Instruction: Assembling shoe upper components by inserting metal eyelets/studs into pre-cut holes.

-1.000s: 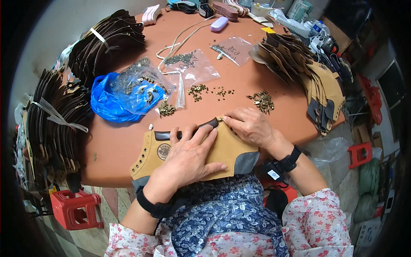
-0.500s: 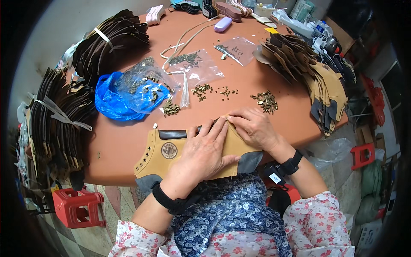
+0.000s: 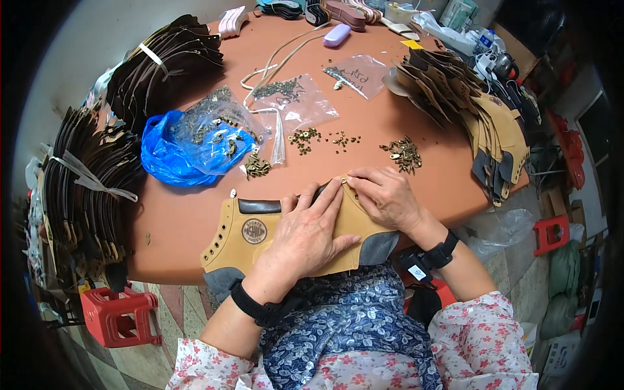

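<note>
A tan shoe upper with dark grey corner patches, a dark padded collar and a row of eyelets lies at the table's front edge, partly over my lap. My left hand rests palm down on it, fingers stretched and their tips at its upper right corner. At that same corner my right hand pinches, thumb and finger around a small metal fitting, mostly hidden by the fingertips. Another small metal fitting sticks up from the upper left corner.
Small brass hooks and other loose fittings lie in piles beyond the upper. A blue plastic bag stands left of them. Stacked dark uppers fill the left side; more tan uppers hang over the right edge.
The upper and both hands have shifted very slightly left in the picture. My hands keep the same places on the upper.
</note>
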### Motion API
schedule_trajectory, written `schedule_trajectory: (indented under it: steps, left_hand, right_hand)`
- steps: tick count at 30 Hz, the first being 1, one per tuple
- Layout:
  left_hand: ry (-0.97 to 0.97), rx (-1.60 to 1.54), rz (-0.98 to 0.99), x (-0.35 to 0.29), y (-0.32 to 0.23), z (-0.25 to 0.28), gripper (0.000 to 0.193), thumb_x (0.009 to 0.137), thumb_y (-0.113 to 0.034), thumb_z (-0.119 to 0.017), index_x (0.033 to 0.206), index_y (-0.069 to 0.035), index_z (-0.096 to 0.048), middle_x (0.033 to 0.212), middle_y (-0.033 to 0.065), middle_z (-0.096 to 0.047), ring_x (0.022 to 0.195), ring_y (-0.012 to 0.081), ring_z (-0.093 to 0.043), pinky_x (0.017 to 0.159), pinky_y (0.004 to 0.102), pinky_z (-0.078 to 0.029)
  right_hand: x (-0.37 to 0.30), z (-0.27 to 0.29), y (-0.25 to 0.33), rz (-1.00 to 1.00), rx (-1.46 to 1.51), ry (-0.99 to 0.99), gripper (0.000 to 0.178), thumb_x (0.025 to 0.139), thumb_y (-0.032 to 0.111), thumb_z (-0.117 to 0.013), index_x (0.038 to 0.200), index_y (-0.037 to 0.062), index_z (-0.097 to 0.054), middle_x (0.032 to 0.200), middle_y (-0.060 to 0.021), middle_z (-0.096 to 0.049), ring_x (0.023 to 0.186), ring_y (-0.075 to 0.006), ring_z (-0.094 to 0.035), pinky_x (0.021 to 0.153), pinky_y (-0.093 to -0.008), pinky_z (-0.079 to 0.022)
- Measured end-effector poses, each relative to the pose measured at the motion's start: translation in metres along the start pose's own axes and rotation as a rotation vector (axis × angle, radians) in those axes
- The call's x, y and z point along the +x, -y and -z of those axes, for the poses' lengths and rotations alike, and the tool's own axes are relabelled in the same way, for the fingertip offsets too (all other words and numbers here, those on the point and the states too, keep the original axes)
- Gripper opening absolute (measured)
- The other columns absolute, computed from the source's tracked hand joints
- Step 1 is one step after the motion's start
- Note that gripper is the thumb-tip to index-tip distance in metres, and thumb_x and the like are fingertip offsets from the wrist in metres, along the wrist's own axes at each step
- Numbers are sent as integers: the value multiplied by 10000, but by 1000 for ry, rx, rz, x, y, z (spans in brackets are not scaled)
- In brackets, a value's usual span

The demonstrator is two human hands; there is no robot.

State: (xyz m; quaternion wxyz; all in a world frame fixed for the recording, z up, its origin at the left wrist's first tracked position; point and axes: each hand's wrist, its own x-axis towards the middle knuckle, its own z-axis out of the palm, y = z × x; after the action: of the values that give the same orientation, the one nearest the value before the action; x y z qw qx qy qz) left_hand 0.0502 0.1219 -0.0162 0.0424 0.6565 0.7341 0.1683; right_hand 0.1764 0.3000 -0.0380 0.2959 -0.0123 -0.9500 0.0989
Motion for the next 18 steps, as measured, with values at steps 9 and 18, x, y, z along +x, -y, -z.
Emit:
schedule_trajectory:
  steps: [9,18]
  left_hand:
    - [20,-8,7,1,-1,0,814,859,-556,-626,1407,27,-478,1509,119,-414,1336,354,-392,1084,499,-305]
    - [-2,9,19,0,-2,-3,817,856,-555,-631,1429,3,-463,1512,114,-413,1334,342,-397,1077,504,-306]
  right_hand:
    - [-2,-3,-1,-20,13,-26,190,811,117,-683,996,76,-696,1041,-49,-668,854,-244,-648,767,-362,-493]
    - [1,-1,-1,-57,71,14,185,820,111,-666,995,61,-700,1033,-66,-655,939,-261,-633,817,-384,-497]
